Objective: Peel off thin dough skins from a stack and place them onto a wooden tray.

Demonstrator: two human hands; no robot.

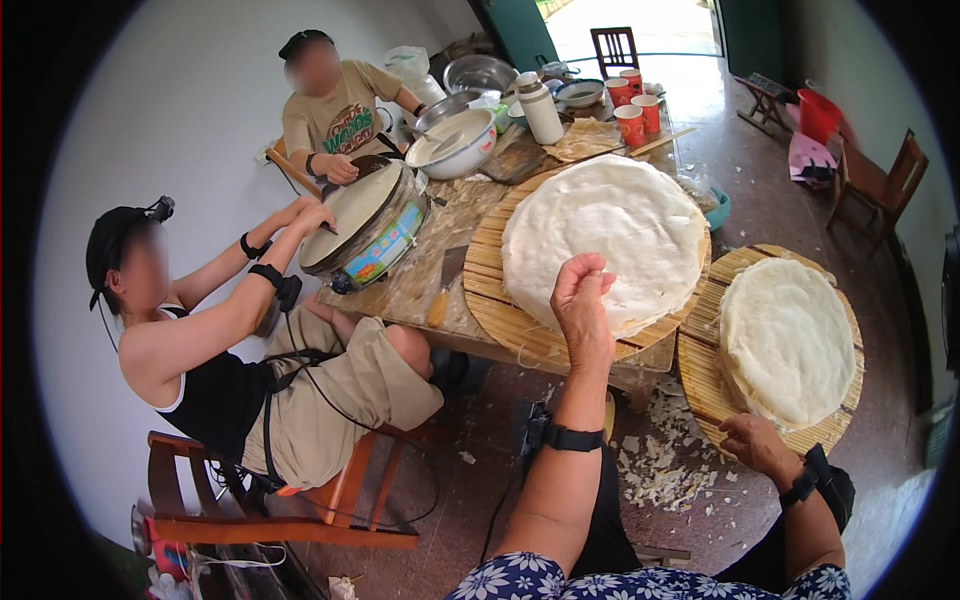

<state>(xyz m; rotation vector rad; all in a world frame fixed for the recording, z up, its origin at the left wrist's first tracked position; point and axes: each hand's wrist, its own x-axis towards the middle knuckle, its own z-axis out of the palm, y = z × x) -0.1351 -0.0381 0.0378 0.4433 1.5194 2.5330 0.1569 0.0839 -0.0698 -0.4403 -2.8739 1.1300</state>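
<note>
A large stack of thin white pancake sheets (600, 217) lies on a round slatted bamboo board (487, 289) on the wooden table. Over the near edge of this stack is my left hand (585, 307), its thumb and fingers drawn together. No sheet shows between them. To the right, a second, lower stack of pale sheets (791, 337) rests on another round bamboo board (697, 367). My right hand (757, 446) is at the near edge of that board, fingers curled. Its fingertips are partly hidden, so I cannot tell whether they grip anything.
A co-worker (217, 360) at left scrapes over a round griddle (364, 214). Another person (337, 112) sits behind it, beside a batter bowl (454, 142). A wood-handled scraper (442, 292), white flask (538, 109) and red paper cups (630, 124) stand or lie on the table. Dough scraps (667, 457) litter the floor.
</note>
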